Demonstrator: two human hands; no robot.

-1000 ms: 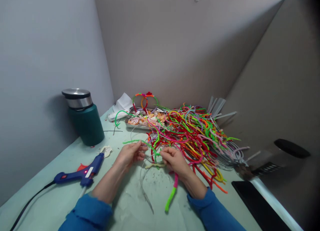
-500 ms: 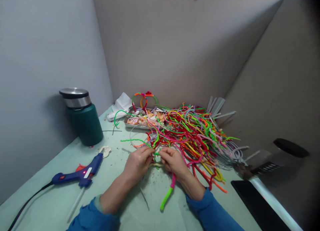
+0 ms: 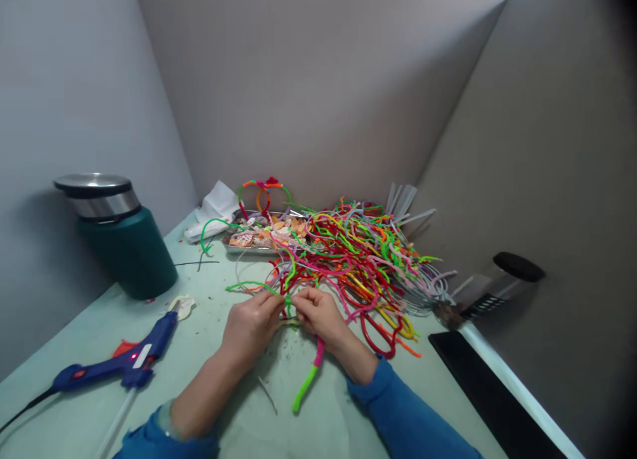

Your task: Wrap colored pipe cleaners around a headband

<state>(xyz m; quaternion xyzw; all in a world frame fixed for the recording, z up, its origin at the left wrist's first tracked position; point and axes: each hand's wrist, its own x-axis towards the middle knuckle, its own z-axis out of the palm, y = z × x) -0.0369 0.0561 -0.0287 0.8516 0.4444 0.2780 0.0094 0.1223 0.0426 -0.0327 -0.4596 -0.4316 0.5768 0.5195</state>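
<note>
My left hand (image 3: 253, 325) pinches a thin green pipe cleaner (image 3: 253, 284), whose loose end curves out to the left. Close beside it, my right hand (image 3: 321, 315) is closed on the same green piece, with the fingertips of both hands almost touching. From beneath my right hand hangs a thick pink and bright green fuzzy strip (image 3: 308, 383), its green end on the table. I cannot make out how it joins the green piece. A pale strand (image 3: 286, 322) shows below the fingertips. Behind my hands spreads a large tangle of coloured pipe cleaners (image 3: 358, 247).
A blue glue gun (image 3: 142, 356) with a lit red light lies at left, near a green flask (image 3: 127, 247). A metal tray (image 3: 253, 249) of small pieces stands at the back, near fuzzy rings (image 3: 263, 187) and white tissue (image 3: 216, 207). A black strip (image 3: 488, 386) lies at right.
The camera view has turned right, so the whole scene sits further left. Both hands stay at the green pipe cleaner, their fingertips slightly closer together.
</note>
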